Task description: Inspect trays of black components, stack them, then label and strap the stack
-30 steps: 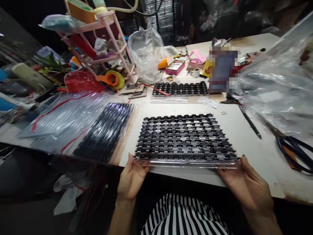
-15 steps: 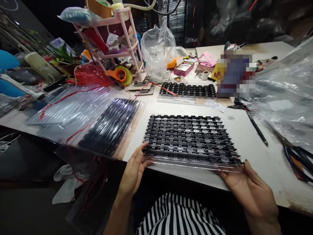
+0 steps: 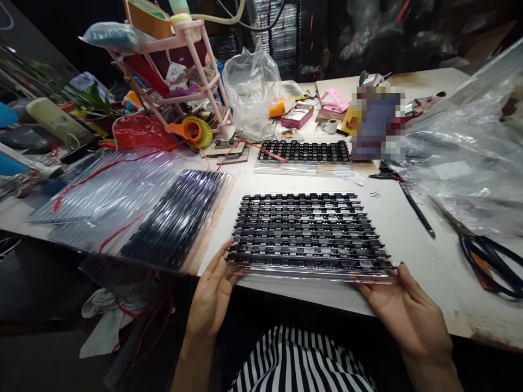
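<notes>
In front of me is a clear plastic tray [image 3: 310, 275] filled with rows of small black parts [image 3: 302, 228]. My left hand [image 3: 212, 294] grips its near left corner, thumb at the edge and fingers partly underneath. At the near right corner my right hand [image 3: 408, 310] holds the tray between the thumb and fingers, palm turned up. The tray's front edge reaches over the table edge. Farther back sits another clear tray [image 3: 302, 167] with similar black parts. To the left lies a stack of clear trays with dark contents [image 3: 171, 223].
Scissors [image 3: 486, 261] and a black pen-like tool [image 3: 417, 209] lie on the right, beside a large clear plastic bag [image 3: 469, 158]. Pliers [image 3: 386, 171] rest near it. At the back left stand a pink rack [image 3: 208, 81] and an orange tape dispenser [image 3: 190, 130]. Red string crosses the left trays.
The view has shifted slightly, so the whole scene sits a little farther left. Both hands keep hold of the tray, which looks nearly unmoved on the table.
</notes>
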{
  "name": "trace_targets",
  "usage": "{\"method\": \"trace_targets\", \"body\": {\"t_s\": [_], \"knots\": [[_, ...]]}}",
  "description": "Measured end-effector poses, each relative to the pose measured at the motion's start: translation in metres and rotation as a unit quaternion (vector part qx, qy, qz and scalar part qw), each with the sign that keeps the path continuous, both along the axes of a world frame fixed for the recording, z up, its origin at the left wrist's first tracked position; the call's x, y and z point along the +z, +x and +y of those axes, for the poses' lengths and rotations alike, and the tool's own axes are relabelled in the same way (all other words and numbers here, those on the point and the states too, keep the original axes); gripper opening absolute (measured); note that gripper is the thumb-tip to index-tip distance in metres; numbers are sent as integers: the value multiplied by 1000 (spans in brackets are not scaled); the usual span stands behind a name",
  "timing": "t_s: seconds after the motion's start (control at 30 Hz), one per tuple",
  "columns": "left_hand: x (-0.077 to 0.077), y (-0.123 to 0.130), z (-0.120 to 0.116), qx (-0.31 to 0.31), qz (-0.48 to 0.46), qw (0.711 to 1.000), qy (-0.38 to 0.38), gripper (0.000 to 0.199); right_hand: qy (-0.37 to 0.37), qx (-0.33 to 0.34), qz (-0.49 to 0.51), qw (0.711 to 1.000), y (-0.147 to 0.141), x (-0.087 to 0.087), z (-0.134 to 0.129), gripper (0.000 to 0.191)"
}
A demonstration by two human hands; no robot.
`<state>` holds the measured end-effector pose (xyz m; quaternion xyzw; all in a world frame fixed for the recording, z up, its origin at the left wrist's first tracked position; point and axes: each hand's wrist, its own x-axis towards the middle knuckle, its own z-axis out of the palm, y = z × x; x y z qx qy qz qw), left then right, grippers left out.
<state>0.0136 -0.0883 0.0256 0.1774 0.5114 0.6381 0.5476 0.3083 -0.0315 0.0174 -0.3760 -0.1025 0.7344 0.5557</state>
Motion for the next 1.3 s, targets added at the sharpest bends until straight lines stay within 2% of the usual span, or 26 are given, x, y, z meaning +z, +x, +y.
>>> {"method": "trace_targets", "body": {"t_s": [0.13, 0.43, 0.9, 1.1, 1.3], "knots": [[1, -3, 4, 49, -37, 998, 2, 49, -9, 1, 31, 999, 1, 0, -1, 30], [-1, -8, 17, 105, -27, 992, -63, 40, 43, 16, 57, 997, -1, -5, -1, 28], [-1, -9, 24, 132, -22, 985, -110, 33, 81, 36, 18, 996, -3, -5, 0, 28], [2, -5, 24, 129, -33, 986, -100, 32, 68, 37, -23, 997, -3, -2, 0, 25], [-1, -8, 22, 126, -39, 988, -81, 32, 60, 32, -16, 998, -2, -3, 1, 26]]}}
